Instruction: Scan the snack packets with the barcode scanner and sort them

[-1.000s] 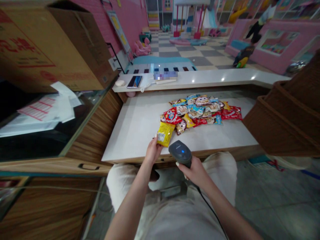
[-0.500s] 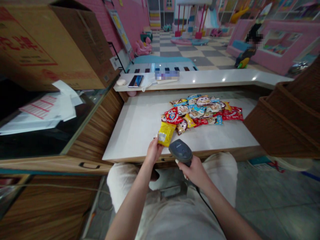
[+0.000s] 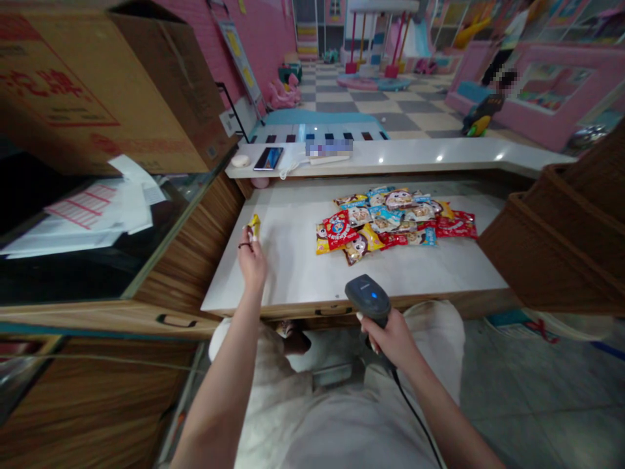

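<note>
My left hand (image 3: pixel 252 256) is closed around a yellow snack packet (image 3: pixel 254 225), held over the left part of the white counter (image 3: pixel 288 273). Only a narrow side of the packet shows past my fingers. In my right hand (image 3: pixel 392 337) is a dark grey barcode scanner (image 3: pixel 367 298), gripped by its handle near the counter's front edge. A blue light glows on its top, and a black cable runs down from it. Beyond the scanner lies a pile of snack packets (image 3: pixel 385 218) in red, blue, yellow and white, several overlapping.
A large cardboard box (image 3: pixel 161 85) and loose papers (image 3: pixel 102 202) occupy the left side. On the raised ledge (image 3: pixel 415 153) lie a phone (image 3: pixel 268 158) and a white round case (image 3: pixel 240 160). A brown woven basket (image 3: pixel 561 241) juts in at right. People (image 3: pixel 486 107) are in the play area behind.
My left hand has carried the yellow packet from beside the pile to the left and farther back. The scanner has shifted slightly right, and its blue light is now on.
</note>
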`<state>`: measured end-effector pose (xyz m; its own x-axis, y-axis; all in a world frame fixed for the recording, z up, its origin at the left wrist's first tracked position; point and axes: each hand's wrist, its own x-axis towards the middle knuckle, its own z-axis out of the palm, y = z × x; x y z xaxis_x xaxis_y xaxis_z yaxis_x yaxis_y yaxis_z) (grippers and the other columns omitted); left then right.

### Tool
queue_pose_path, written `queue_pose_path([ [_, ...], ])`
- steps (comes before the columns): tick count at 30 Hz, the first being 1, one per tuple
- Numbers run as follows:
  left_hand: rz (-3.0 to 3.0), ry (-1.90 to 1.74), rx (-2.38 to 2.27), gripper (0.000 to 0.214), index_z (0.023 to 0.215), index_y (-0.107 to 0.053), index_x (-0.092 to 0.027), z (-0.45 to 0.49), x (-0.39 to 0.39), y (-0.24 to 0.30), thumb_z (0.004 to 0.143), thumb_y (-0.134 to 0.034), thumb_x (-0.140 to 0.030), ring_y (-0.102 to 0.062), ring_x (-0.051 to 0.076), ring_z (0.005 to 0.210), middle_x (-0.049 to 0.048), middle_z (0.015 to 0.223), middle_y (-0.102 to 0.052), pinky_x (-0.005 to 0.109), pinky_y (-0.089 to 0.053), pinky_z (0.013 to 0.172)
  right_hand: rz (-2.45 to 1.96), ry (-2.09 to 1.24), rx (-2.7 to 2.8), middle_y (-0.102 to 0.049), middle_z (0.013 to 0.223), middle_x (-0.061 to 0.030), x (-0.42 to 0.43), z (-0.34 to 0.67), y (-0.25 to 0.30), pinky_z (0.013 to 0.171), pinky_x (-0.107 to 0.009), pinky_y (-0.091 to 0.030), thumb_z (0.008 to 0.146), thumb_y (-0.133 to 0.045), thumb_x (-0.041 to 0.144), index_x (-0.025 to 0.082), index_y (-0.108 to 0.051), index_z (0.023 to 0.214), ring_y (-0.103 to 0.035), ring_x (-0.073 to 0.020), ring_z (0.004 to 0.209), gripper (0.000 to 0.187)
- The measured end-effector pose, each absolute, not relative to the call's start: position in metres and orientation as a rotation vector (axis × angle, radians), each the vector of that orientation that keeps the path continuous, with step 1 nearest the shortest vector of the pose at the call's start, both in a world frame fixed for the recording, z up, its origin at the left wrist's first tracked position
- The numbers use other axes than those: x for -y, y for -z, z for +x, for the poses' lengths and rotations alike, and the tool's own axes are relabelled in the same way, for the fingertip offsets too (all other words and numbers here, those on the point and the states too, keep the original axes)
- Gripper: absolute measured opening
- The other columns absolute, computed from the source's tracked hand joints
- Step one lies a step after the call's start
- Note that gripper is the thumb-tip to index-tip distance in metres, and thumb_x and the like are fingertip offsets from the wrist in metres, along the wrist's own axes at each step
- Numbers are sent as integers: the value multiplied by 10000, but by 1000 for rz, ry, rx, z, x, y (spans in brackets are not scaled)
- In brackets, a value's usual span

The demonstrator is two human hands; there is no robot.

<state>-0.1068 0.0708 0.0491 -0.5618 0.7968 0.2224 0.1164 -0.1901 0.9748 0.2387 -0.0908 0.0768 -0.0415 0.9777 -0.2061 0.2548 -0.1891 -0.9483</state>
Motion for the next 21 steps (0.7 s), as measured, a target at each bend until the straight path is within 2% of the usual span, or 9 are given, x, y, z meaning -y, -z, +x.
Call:
queue_pose_path([
  [2,1258,-1730,-1851,578,1409,-710,-217,-125,-82,-47,897,-769,-477,-303,416,1642,205,1655,-511,590,-108,1357,-1517,-1277,1338,-522,391,53,91,240,-76,390,-239,-405,843,-727,526,239,-596,716,-503,-143,312,339],
  [4,1381,-1548,-2006,565,1348,-745,-188,-132,-89,-43,869,-799,-483,-275,480,1639,252,1626,-527,677,-31,1336,-1523,-1275,1331,-523,388,51,91,240,-76,389,-240,-403,842,-734,532,239,-596,716,-504,-145,312,348],
  [6,1485,-1403,-2146,614,1388,-704,-101,-125,-92,-40,891,-790,-451,-217,516,1649,306,1649,-473,716,23,1320,-1529,-1274,1325,-520,384,49,91,242,-76,390,-242,-404,841,-741,537,239,-600,714,-510,-150,315,354],
  [8,1616,-1324,-2223,654,1459,-614,-17,-106,-93,-39,934,-754,-381,-211,499,1656,342,1680,-403,695,-32,1341,-1532,-1275,1321,-516,380,49,92,243,-76,390,-245,-403,843,-744,542,239,-600,707,-510,-152,315,362],
  [10,1791,-1257,-2126,669,1514,-538,-7,-76,-93,-41,955,-729,-321,-273,437,1651,330,1696,-384,622,-157,1364,-1526,-1281,1323,-515,379,49,91,244,-75,390,-246,-405,847,-743,541,239,-600,703,-508,-152,314,363],
  [12,1940,-1211,-1854,704,1547,-513,-70,-39,-95,-43,936,-757,-318,-337,379,1637,277,1705,-402,552,-248,1361,-1523,-1281,1317,-518,382,50,91,245,-74,391,-247,-406,848,-742,531,239,-600,703,-505,-149,313,356],
  [14,1958,-1258,-1547,751,1535,-554,-146,-1,-99,-43,868,-834,-344,-350,371,1635,238,1716,-412,542,-235,1365,-1527,-1280,1308,-527,391,50,91,245,-74,394,-248,-408,849,-743,517,238,-605,710,-507,-148,315,342],
  [17,1877,-1347,-1269,736,1448,-654,-184,43,-109,-41,772,-905,-331,-299,401,1656,227,1703,-444,548,-166,1372,-1531,-1280,1305,-536,404,49,91,246,-74,404,-250,-413,851,-745,499,238,-608,717,-516,-150,329,324],
  [21,1744,-1383,-1200,540,1335,-729,-211,65,-122,-42,826,-841,-348,-311,370,1657,199,1645,-536,565,-127,1372,-1528,-1267,1305,-537,414,47,92,249,-75,418,-251,-419,861,-735,486,237,-610,722,-530,-153,349,311],
])
